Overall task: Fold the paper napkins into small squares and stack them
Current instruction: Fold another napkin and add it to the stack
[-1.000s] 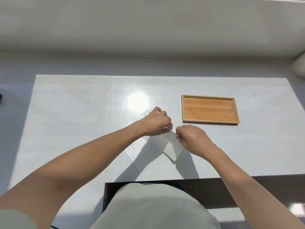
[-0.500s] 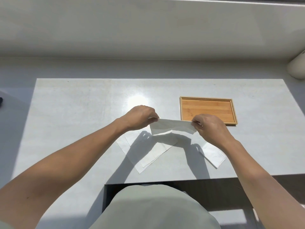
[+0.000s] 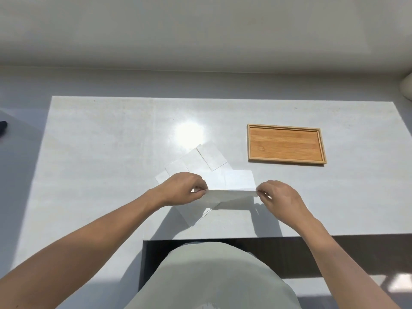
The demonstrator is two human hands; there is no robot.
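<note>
Item: one white paper napkin (image 3: 230, 194), held taut just above the near middle of the pale table (image 3: 100, 152), its far part seeming to lie on the surface toward the wooden tray (image 3: 286, 144). Left hand (image 3: 182, 188): closed in a thumb-and-finger pinch on the napkin's left end. Right hand (image 3: 282, 198): closed likewise on the right end; both grips sit on the raised near edge, level with each other. Adjacent stock: several more napkins (image 3: 200, 159) fanned out flat on the table just beyond and beneath the held sheet, running diagonally from under the left hand toward the glare patch; white on white, so the count and whether any are already folded cannot be told. Tray: empty, well right of the fan, clear of both hands; probably the stacking place, though the task does not say. Step in hand, as judged: the first fold of this sheet. Handling notes: keep the edge stretched evenly between the two pinches so thin paper does not sag or skew; carry it over to meet the opposite edge, matching corners before letting it down; lower onto bare table rather than onto the loose sheets, which may drag along; press the crease from the middle outward with flat fingertips; release only after the edges sit flush.
</note>
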